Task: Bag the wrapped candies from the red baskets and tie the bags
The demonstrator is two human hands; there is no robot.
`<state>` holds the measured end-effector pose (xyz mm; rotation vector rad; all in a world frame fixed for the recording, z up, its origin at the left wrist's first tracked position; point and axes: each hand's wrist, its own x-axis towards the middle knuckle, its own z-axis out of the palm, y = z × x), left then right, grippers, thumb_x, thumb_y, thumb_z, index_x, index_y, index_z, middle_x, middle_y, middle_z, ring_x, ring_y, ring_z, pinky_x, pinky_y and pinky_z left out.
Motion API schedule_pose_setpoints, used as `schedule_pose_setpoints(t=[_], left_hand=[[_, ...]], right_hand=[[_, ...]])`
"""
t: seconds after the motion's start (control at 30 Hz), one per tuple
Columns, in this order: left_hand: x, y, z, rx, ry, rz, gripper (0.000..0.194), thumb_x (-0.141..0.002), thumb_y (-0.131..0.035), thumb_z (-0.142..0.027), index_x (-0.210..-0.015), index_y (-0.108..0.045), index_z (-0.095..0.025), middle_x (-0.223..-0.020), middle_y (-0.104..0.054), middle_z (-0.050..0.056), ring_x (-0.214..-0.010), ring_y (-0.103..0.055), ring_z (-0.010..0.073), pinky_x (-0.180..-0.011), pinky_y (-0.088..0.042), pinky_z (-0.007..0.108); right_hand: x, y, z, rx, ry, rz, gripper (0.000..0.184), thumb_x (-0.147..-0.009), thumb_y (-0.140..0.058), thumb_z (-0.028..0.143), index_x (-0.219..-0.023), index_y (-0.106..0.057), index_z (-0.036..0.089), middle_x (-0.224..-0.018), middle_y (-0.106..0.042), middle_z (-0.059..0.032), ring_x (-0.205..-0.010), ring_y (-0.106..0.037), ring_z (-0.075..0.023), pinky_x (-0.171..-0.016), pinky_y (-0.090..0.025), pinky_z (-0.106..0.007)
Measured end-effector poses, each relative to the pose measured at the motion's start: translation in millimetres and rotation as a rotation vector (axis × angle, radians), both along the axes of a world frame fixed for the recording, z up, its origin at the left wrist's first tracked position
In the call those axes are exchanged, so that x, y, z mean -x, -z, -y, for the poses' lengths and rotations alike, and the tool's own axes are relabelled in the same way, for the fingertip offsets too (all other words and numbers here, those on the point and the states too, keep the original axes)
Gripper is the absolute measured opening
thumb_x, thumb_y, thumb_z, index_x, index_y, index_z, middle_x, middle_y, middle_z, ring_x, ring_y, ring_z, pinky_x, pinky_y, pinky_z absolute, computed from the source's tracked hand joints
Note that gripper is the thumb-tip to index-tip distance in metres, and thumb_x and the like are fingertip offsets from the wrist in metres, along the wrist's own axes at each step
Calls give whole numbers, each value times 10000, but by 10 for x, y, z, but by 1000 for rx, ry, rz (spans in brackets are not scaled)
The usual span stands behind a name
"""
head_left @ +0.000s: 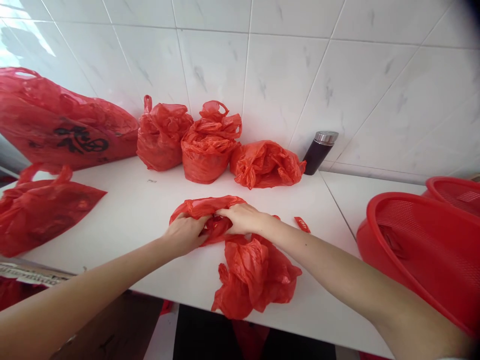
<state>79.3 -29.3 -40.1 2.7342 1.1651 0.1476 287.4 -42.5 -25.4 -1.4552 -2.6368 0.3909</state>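
In the middle of the white table a thin red plastic bag (210,201) lies with its mouth spread upward. My left hand (186,233) grips the bag's left side, fingers curled over the rim. My right hand (242,218) has hold of the opposite side, its thumb and fingers reaching into the opening. Between the two hands, small red pieces (218,227) show inside the bag; their kind is hard to make out. Just below my right forearm, a crumpled red plastic bag (255,275) rests near the table's front edge.
Along the tiled wall stand several filled red bags (208,150) and a dark flask (318,152). A large red bag (75,135) and a flatter one (41,210) lie left. Red baskets (397,200) occupy the right. A small red packet (302,224) lies near my right forearm.
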Motion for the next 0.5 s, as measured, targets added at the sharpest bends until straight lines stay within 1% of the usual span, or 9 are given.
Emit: schedule_pose_setpoints(t=[0.07, 0.1, 0.13, 0.2, 0.27, 0.3, 0.4, 0.47, 0.5], left_hand=[[-32, -15, 8, 34, -40, -46, 507, -754, -558, -318, -1237, -545, -165, -881, -727, 107, -833, -676, 318, -853, -454, 473], [-47, -29, 12, 48, -59, -61, 537, -725, -581, -325, -1237, -536, -169, -886, -725, 106, -836, -674, 327, -834, -461, 472], [-62, -41, 16, 60, -77, -72, 533, -708, -588, -325, -1219, -541, -181, -886, -723, 102, -830, -673, 329, -807, -469, 464], [-86, -53, 18, 81, -101, -84, 487, -690, -588, -316, -1166, -560, -212, -873, -720, 84, -807, -672, 320, -759, -478, 439], [-103, -41, 9, 90, -121, -91, 448, -668, -598, -311, -1108, -575, -230, -848, -715, 73, -780, -669, 317, -719, -477, 427], [-110, -29, 1, 89, -130, -91, 431, -658, -606, -316, -1080, -581, -233, -848, -714, 74, -781, -667, 322, -709, -475, 427], [-129, 5, -41, 75, -151, -83, 376, -666, -607, -370, -1020, -590, -242, -887, -713, 82, -801, -662, 332, -692, -467, 434], [-134, 10, -83, 72, -167, -90, 305, -672, -605, -382, -943, -611, -241, -823, -709, 74, -758, -663, 324, -685, -457, 439], [-130, 5, -111, 71, -175, -97, 267, -670, -606, -372, -900, -622, -237, -772, -701, 68, -729, -664, 319, -681, -451, 440]], right_hand=[[28, -18, 5, 23, 18, 13, 619, -677, -756, 454, -1240, -606, 246, -935, -689, -72, -809, -635, -251, -684, -452, -327], [32, -32, 2, 38, 16, 12, 620, -678, -755, 475, -1236, -608, 250, -940, -687, -71, -813, -633, -250, -680, -450, -325], [28, -42, -5, 49, 12, 0, 564, -704, -737, 482, -1214, -622, 270, -947, -686, -58, -822, -631, -238, -677, -448, -314], [10, -40, -21, 45, 16, -44, 360, -804, -655, 467, -1131, -666, 317, -946, -685, -21, -849, -625, -205, -684, -439, -288], [-1, 3, -33, 16, 35, -79, 244, -859, -605, 423, -1057, -701, 319, -931, -673, -14, -871, -616, -195, -696, -428, -282], [4, 37, -37, 1, 43, -82, 226, -850, -622, 396, -1035, -713, 303, -921, -663, -24, -869, -613, -203, -695, -422, -287], [84, 123, -43, -25, 46, -82, 230, -768, -710, 299, -992, -726, 255, -891, -634, -41, -839, -609, -224, -672, -411, -299], [163, 94, -25, -65, 68, -136, 205, -775, -699, 274, -978, -709, 245, -920, -622, -34, -861, -606, -213, -686, -424, -296], [188, 35, 6, -95, 96, -212, 185, -789, -690, 281, -969, -691, 239, -953, -619, -30, -888, -605, -201, -708, -439, -292]])
